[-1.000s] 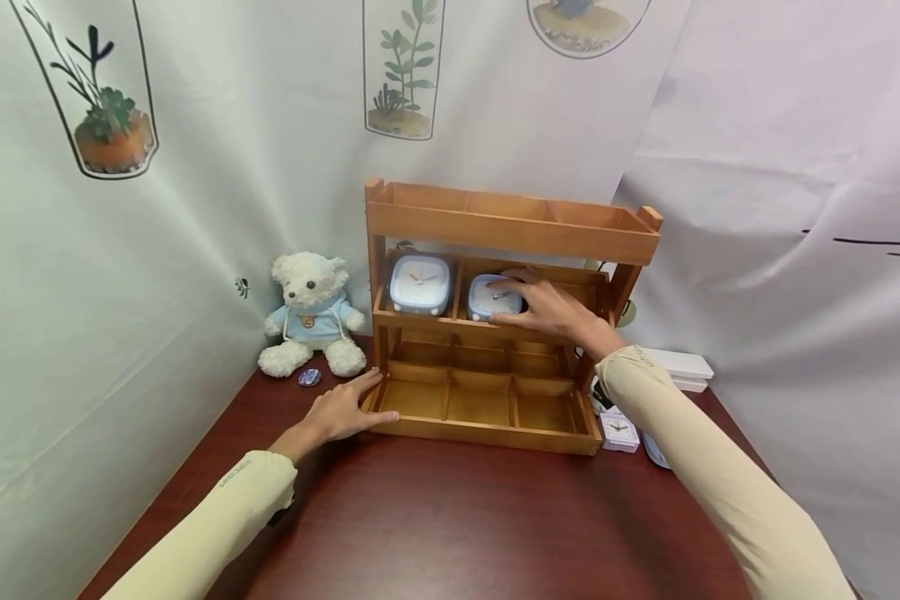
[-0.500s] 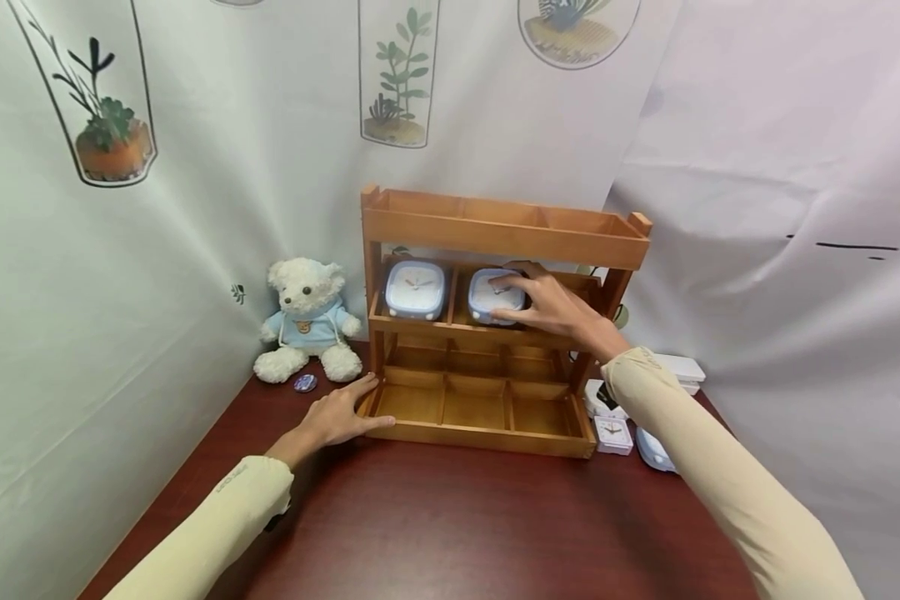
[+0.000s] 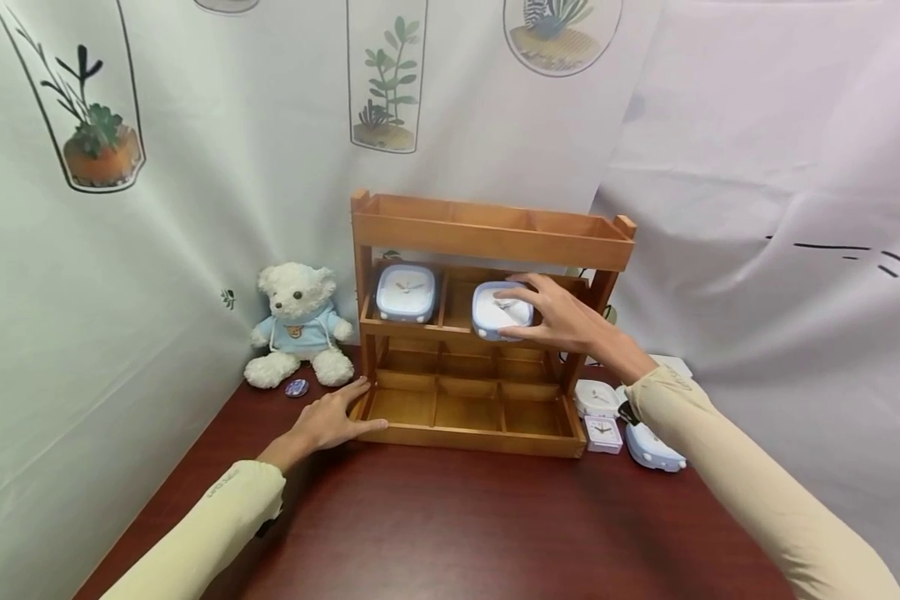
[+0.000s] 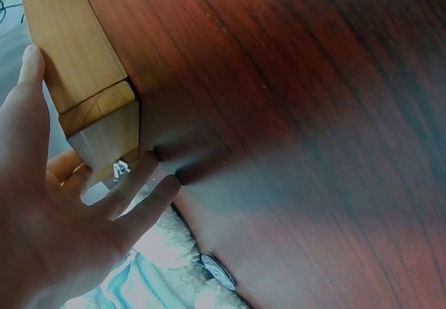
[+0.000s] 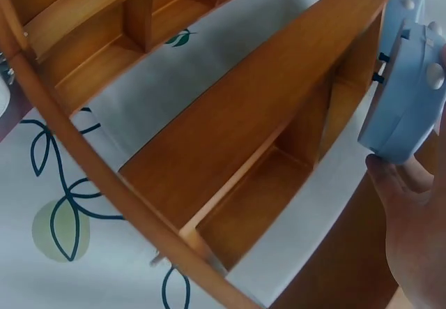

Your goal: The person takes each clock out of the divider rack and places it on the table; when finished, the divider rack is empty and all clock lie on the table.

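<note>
My right hand (image 3: pixel 566 321) grips a blue alarm clock (image 3: pixel 487 310) by its right side, thumb below and fingers above, in front of the middle compartment of the rack's second tier. From the right wrist view, the clock (image 5: pixel 408 89) shows its blue casing and small white knobs. A similar blue clock (image 3: pixel 407 293) stands in that tier's left compartment. At the lower left corner of the wooden rack (image 3: pixel 487 237) lies my left hand (image 3: pixel 328 422), fingers spread. The left wrist view has its thumb along the rack's wooden corner (image 4: pixel 104 117) and two fingertips at the tabletop.
A white teddy bear (image 3: pixel 298 325) in a blue hoodie sits left of the rack, with a small round badge (image 3: pixel 297 387) before it. To the right stand a white clock (image 3: pixel 597 398), a small square clock (image 3: pixel 603 435) and another blue clock (image 3: pixel 654 450).
My right hand has drawn the blue alarm clock out of the middle compartment, forward and slightly down. My left hand stays at the rack's corner. The head view has shifted slightly.
</note>
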The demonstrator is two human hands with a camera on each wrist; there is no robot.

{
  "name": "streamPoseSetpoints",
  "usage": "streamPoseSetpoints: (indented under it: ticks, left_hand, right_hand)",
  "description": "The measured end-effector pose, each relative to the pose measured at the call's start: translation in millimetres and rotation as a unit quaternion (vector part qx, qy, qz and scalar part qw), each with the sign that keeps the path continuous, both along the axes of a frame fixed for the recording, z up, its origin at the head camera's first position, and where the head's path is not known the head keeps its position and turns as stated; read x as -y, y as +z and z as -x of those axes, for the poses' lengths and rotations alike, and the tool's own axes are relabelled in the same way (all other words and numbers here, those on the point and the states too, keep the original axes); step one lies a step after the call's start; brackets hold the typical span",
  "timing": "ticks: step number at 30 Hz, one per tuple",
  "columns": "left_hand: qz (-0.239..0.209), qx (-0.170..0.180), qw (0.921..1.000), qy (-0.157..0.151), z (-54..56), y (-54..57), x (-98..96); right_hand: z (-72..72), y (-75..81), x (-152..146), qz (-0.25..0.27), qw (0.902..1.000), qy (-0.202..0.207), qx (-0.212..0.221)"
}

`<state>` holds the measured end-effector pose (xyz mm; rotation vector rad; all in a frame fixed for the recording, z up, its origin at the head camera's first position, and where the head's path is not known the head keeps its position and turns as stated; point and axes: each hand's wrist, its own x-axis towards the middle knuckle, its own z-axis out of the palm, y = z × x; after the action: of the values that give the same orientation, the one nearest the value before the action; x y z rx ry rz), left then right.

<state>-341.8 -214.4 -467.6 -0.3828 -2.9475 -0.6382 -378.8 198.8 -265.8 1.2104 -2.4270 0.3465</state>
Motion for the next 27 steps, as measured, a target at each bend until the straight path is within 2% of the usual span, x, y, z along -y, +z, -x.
streamPoseSetpoints:
  ticks: [5, 15, 23, 27]
  left_hand:
    - [0.001, 0.003, 1.0, -0.002, 1.5, -1.5, 0.9]
    - [-0.003, 0.005, 1.0, -0.003, 0.5, -1.5, 1.1]
    - [-0.004, 0.009, 0.9999, -0.003, 0.6, -0.3, 0.0]
    - [-0.001, 0.01, 0.9999, -0.003, 0.9, 0.4, 0.0]
  right_hand:
    - [-9.1, -1.7, -12, 0.003, 0.9988, 0.034, -0.035]
    - [-33.4, -6.8, -41, 0.007, 0.997, 0.044, -0.063]
    - [-53.9, -17.3, -75, -0.006, 0.9984, 0.012, -0.055]
    - [-60.5, -26.1, -91, -0.012, 0.9979, 0.012, -0.062]
